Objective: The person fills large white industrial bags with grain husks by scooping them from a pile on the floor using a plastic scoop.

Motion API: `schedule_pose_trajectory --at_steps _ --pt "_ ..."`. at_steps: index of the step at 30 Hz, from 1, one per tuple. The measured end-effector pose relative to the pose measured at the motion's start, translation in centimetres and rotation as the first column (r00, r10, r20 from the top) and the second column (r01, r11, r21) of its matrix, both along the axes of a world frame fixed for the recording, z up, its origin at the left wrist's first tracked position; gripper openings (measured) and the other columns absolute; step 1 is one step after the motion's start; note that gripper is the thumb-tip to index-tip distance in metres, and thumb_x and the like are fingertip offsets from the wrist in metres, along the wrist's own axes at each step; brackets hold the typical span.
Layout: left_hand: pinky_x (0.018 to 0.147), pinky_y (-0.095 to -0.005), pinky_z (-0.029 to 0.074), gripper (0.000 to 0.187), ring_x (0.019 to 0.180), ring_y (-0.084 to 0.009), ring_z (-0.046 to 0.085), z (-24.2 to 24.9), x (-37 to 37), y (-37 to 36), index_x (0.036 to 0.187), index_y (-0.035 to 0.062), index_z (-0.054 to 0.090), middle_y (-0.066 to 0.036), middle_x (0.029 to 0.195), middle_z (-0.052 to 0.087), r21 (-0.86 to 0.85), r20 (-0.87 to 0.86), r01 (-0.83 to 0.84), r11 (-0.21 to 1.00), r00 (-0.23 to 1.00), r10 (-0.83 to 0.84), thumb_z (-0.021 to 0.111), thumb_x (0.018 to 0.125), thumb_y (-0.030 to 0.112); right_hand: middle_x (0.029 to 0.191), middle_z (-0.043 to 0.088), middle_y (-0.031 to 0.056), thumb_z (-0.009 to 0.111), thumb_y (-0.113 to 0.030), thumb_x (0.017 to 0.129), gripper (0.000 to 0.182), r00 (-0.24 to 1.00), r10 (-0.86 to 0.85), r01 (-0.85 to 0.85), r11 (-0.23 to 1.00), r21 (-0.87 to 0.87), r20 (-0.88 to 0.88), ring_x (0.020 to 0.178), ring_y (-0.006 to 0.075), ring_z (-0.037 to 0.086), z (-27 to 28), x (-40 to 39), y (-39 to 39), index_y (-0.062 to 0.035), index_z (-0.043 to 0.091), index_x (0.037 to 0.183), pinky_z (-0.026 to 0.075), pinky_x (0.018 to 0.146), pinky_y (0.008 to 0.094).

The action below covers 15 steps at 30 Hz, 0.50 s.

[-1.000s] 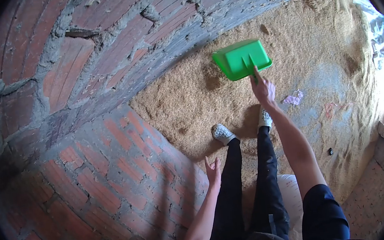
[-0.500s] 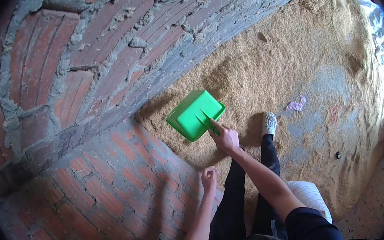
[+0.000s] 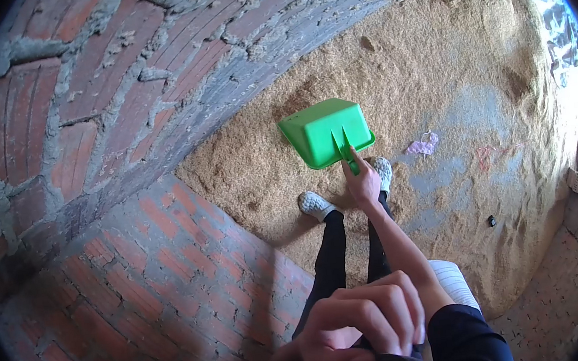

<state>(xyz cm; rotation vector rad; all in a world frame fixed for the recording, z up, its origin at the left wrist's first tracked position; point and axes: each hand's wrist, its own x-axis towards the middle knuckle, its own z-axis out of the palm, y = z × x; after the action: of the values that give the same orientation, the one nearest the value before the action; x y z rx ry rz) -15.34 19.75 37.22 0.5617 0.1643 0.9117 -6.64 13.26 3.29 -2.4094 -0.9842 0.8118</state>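
My right hand [image 3: 365, 185] is wrapped round the handle of a green plastic dustpan [image 3: 329, 130], held out over the grain-like husks [image 3: 432, 67]. The pan's outer underside faces me, so its inside is hidden. Close to the camera, low in the view, is my left hand [image 3: 367, 317]. Its fingers are curled in toward the thumb, and nothing shows in them. Below the dustpan my feet, in pale patterned shoes [image 3: 316, 206], stand on the husks.
A rough brick wall [image 3: 81, 146] rises at the left, with a lower brick surface [image 3: 145, 287] below it. A white sack [image 3: 452, 282] is beside my right leg. A pinkish scrap [image 3: 422, 144] and a small black object [image 3: 492, 221] lie on the floor.
The dustpan and my right hand have moved up and to the right. My left hand has come up close to the camera. Both shoes now show, and the view has shifted.
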Motion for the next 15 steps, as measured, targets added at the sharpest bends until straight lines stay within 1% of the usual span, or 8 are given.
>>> schedule_pose_trajectory --at_steps 1,2,4,6,8,11,12,15 --pt "0.066 -0.0331 0.037 0.026 0.072 -0.0183 0.056 0.4 -0.1 -0.6 0.079 0.0064 0.057 -0.005 0.076 0.059 -0.050 -0.106 -0.020 0.999 0.994 0.014 0.051 0.091 0.028 0.079 0.066 0.0156 0.064 -0.035 0.081 0.044 1.000 -0.003 0.003 1.000 0.011 -0.010 0.068 0.0291 0.065 0.0 0.7 0.3 -0.0202 0.059 0.121 0.051 0.061 0.0392" --pt "0.066 -0.0331 0.037 0.026 0.072 -0.0183 0.056 0.1 0.2 -1.0 0.079 0.0064 0.057 -0.005 0.076 0.059 -0.041 -0.106 -0.018 0.999 0.994 0.014 0.051 0.091 0.028 0.079 0.066 0.0154 0.064 -0.034 0.081 0.044 1.000 -0.005 0.006 1.000 0.022 -0.020 0.069 0.0292 0.065 0.0 1.3 0.6 -0.0203 0.058 0.122 0.051 0.061 0.0391" --pt "0.068 -0.0327 0.043 0.023 0.079 -0.0214 0.051 -0.5 1.1 -1.0 0.078 0.0016 0.054 -0.009 0.080 0.053 -0.156 -0.068 -0.062 0.986 0.996 0.052 0.062 0.086 0.022 0.082 0.066 0.0154 0.064 -0.034 0.081 0.044 0.998 0.000 -0.001 1.000 -0.010 -0.058 0.069 0.0297 0.065 0.3 2.5 1.4 -0.0202 0.058 0.122 0.051 0.061 0.0395" --pt "0.067 -0.0317 0.043 0.023 0.077 -0.0211 0.051 -0.4 1.9 -1.5 0.078 0.0017 0.054 -0.008 0.078 0.052 -0.192 -0.145 -0.105 0.976 0.986 0.077 0.060 0.087 0.022 0.085 0.066 0.0156 0.064 -0.034 0.081 0.046 0.998 0.059 -0.058 0.997 0.044 -0.029 0.068 0.0298 0.065 0.0 3.0 1.7 -0.0201 0.057 0.123 0.051 0.060 0.0392" --pt "0.067 -0.0310 0.042 0.025 0.076 -0.0205 0.050 -0.9 3.0 -1.3 0.078 0.0017 0.054 -0.007 0.077 0.051 -0.169 -0.162 -0.113 0.979 0.983 0.086 0.061 0.087 0.023 0.083 0.066 0.0143 0.064 -0.034 0.081 0.047 0.996 0.086 -0.085 0.995 0.047 -0.026 0.065 0.0292 0.064 -0.1 3.5 2.7 -0.0204 0.056 0.125 0.051 0.058 0.0389" --pt "0.066 -0.0306 0.043 0.025 0.076 -0.0202 0.050 -1.8 4.8 -0.4 0.078 0.0017 0.053 -0.007 0.076 0.050 -0.160 -0.174 -0.116 0.980 0.981 0.088 0.062 0.087 0.024 0.075 0.062 0.0106 0.063 -0.035 0.082 0.047 0.976 0.210 -0.215 0.969 0.122 0.056 0.059 0.0270 0.063 -1.1 3.8 3.9 -0.0214 0.054 0.126 0.051 0.052 0.0373" --pt "0.066 -0.0306 0.043 0.025 0.076 -0.0201 0.050 -2.0 5.4 -0.2 0.078 0.0018 0.053 -0.007 0.076 0.050 -0.171 -0.183 -0.106 0.980 0.980 0.074 0.062 0.087 0.024 0.077 0.063 0.0091 0.063 -0.035 0.081 0.047 0.976 0.215 -0.216 0.970 0.114 0.018 0.059 0.0264 0.063 -1.2 3.8 4.7 -0.0227 0.055 0.126 0.050 0.054 0.0384" --pt "0.066 -0.0307 0.043 0.025 0.076 -0.0200 0.050 -2.5 7.3 0.4 0.078 0.0018 0.053 -0.007 0.076 0.050 -0.186 -0.207 -0.164 0.969 0.970 0.125 0.062 0.087 0.024 0.074 0.061 0.0091 0.062 -0.036 0.083 0.046 0.952 0.304 -0.305 0.947 0.097 0.032 0.057 0.0268 0.062 -2.2 4.1 6.9 -0.0244 0.054 0.126 0.050 0.052 0.0391"
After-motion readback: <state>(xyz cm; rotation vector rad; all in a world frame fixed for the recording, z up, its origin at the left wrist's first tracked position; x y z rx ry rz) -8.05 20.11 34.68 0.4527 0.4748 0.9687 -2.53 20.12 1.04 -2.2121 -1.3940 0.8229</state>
